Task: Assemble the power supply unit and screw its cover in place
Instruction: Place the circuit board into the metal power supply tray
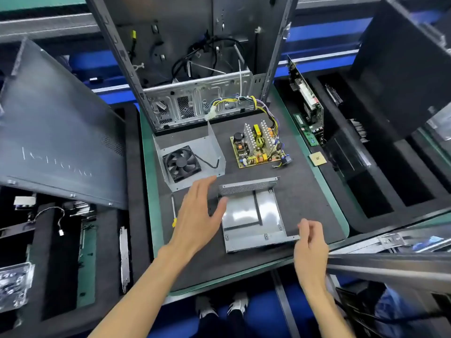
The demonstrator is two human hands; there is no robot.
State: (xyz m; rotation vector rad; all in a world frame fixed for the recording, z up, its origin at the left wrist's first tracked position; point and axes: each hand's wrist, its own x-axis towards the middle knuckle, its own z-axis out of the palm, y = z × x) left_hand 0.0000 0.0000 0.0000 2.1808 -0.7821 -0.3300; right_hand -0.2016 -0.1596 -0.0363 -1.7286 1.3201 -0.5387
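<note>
On the dark felt mat (305, 191), left hand (197, 215) hovered flat, fingers spread, empty; right hand (311, 242) pinched the shiny sheet-metal PSU base tray (251, 215) at its corner.

I count two hands over the dark work mat (305, 196): one left hand (195, 215) and one right hand (311, 242). On that mat I see one power supply circuit board (258, 147) toward its far side, one metal cover (195, 154) at its far left, carrying one black fan (181, 163), and one open metal base tray (253, 215) near its front edge. One screwdriver (173, 211) lies at the mat's left. One computer case frame (195, 69) stands at the mat's back edge. Off the mat's right edge I count one small square chip (318, 158). Off its left, one grey side panel (58, 132) leans.
</note>
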